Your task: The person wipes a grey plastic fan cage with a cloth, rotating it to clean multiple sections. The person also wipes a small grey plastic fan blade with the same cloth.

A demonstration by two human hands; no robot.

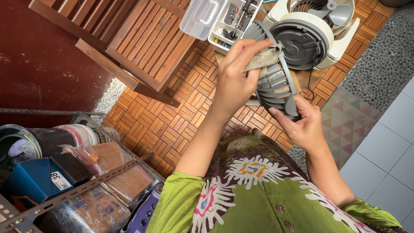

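My left hand [235, 80] pinches a small beige cloth [264, 58] and presses it against the slats of a grey fan grille [276, 84]. My right hand [304, 125] grips the lower rim of that grille from underneath, holding it tilted on edge above my lap. Just beyond the grille lies the cream and grey fan body [308, 36], with its blades [338, 13] showing at the top.
An open clear plastic toolbox [224, 19] with small tools sits left of the fan. Slatted wooden furniture [142, 39] stands at upper left. A metal shelf [64, 177] with tins and boxes fills the lower left. Wood-tile floor lies below, pebble strip and grey tiles at right.
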